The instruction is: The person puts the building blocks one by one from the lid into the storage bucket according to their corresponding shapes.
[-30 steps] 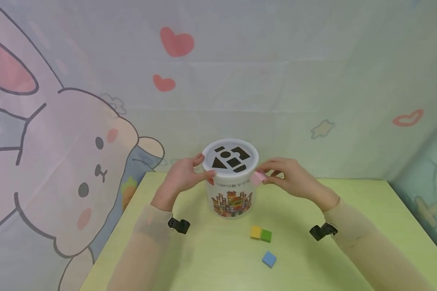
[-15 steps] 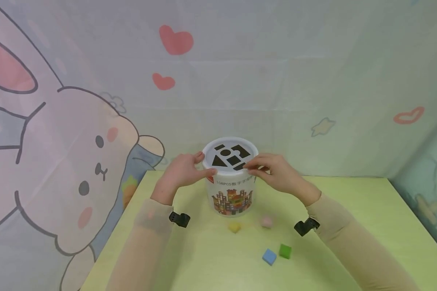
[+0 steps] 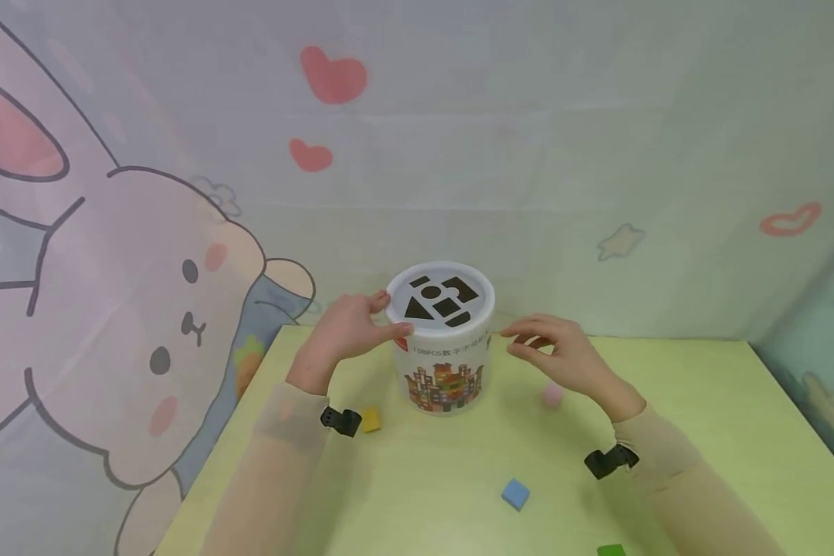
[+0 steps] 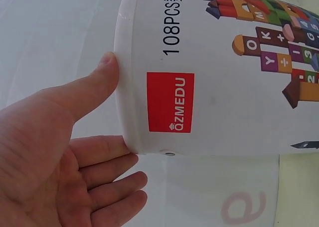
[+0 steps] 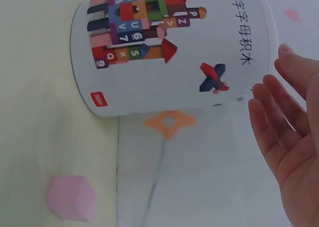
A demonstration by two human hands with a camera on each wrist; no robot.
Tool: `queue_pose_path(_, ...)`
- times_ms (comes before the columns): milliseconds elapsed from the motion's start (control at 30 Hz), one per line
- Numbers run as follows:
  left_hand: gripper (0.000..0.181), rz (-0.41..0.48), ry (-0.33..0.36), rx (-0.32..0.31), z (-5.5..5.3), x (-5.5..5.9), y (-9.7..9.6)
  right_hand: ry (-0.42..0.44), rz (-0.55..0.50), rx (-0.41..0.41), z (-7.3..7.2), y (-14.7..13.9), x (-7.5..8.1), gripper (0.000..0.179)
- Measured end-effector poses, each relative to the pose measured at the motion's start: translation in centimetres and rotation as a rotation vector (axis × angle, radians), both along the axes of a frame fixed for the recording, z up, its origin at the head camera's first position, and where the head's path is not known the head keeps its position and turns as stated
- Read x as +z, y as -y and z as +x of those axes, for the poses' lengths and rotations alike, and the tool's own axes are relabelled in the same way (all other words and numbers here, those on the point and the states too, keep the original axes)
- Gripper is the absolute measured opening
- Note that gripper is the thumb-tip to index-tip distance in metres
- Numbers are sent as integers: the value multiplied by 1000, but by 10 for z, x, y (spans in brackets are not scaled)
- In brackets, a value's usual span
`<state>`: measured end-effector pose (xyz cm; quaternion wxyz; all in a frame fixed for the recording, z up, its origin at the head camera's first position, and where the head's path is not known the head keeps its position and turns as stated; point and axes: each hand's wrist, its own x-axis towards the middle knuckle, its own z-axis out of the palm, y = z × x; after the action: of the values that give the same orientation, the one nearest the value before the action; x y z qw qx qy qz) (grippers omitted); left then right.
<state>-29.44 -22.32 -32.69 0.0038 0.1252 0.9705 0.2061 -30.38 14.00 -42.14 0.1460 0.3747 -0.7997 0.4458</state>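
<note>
A white bucket (image 3: 442, 351) printed with coloured building blocks stands upright on the table. Its lid (image 3: 405, 296) has several dark shaped openings. My left hand (image 3: 344, 336) holds the lid's rim on the left, with the thumb in front and fingers around the side; in the left wrist view the lower fingers hang free. Beside the bucket's right side, my right hand (image 3: 556, 355) has loosely bent fingers and nothing between them. A pink block (image 5: 72, 198) lies on the table below that hand. Near my left wrist sits a yellow block (image 3: 371, 419).
A blue block (image 3: 516, 494) lies towards the front of the yellow-green table (image 3: 431, 494). Part of a green block (image 3: 611, 550) shows at the bottom of the head view. Behind the table hangs a cloth backdrop (image 3: 500, 154) with hearts and a rabbit.
The pink block left my right hand and moved rightward across the table. The yellow block travelled left, the green one towards me. My right hand reached the lid, then drew back right.
</note>
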Motion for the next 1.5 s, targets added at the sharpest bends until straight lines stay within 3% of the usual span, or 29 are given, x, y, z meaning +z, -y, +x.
queue_pose_path(200,89,5,5,-2,0,2,1,49,26,-43,1,-11,1,24)
queue_pose_path(400,88,3,20,13,-1,0,3,135,120,-84,0,-24,-15,24)
queue_pose_path(667,88,9,10,7,0,-1,3,286,438,-178,-7,-50,-48,42)
queue_pose_path(767,88,11,5,2,-1,-3,3,332,505,-223,-7,-55,-60,50)
queue_pose_path(1000,88,17,-2,2,-1,-2,2,383,519,-281,-7,-57,-73,49)
queue_pose_path(1167,88,41,13,7,0,0,0,370,516,-309,-6,-57,-77,40)
queue_pose_path(1500,89,35,18,9,-1,0,-2,301,504,-269,-9,-55,-70,28)
